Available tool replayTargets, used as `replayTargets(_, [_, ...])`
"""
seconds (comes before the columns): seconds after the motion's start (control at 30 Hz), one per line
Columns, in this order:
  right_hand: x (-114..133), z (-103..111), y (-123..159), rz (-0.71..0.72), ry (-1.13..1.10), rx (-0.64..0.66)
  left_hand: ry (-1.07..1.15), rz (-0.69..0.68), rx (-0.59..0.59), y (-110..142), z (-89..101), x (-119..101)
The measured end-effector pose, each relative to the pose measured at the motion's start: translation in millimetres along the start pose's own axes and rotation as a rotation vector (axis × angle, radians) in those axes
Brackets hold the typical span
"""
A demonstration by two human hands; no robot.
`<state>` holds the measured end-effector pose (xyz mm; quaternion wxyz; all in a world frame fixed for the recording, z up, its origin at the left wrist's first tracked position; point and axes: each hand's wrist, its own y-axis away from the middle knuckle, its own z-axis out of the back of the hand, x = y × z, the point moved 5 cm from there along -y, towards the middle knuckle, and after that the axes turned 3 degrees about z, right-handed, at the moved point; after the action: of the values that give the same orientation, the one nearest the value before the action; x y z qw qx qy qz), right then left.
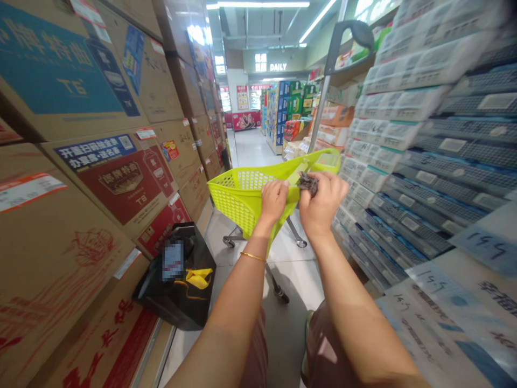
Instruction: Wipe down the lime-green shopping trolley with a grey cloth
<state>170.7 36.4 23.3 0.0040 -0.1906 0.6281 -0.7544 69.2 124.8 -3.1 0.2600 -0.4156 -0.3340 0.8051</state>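
Directly in front of me stands a lime-green shopping cart (246, 213) with a perforated basket on a wheeled metal frame. My left hand (274, 200), with a gold bracelet at the wrist, is closed over the near rim of the basket. Just right of it, my right hand (323, 202) is closed around a crumpled grey-brown cloth (308, 184), at the same rim. Its fingertips are partly hidden. A metal pole (321, 110) rises behind the basket on the right, topped by a grey loop handle (350, 46).
Stacked cardboard cartons (121, 180) wall the left side, with a black box (181, 291) on the floor against them. Packaged goods (420, 156) in tall stacks line the right. A pale tiled aisle (247, 145) runs ahead toward more shelves (278, 110).
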Motion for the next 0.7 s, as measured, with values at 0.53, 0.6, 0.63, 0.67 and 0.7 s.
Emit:
replayTargets(0.53, [17, -20, 19, 0.110, 0.042, 0.138, -0.031, 0.015, 0.003, 1, -3.6, 7])
replayTargets(0.6, [11, -12, 13, 0.101, 0.029, 0.093, -0.018, -0.002, 0.009, 1, -1.9, 3])
replayTargets(0.63, [7, -8, 10, 0.091, 0.020, 0.062, -0.011, -0.007, 0.004, 1, -0.9, 1])
replayTargets(0.67, [3, -4, 6, 0.076, 0.013, 0.029, -0.005, -0.009, -0.003, 1, 0.0, -1])
replayTargets(0.7, [-2, 0, 3, 0.058, 0.007, -0.003, 0.000, -0.009, -0.012, 1, 0.7, -3])
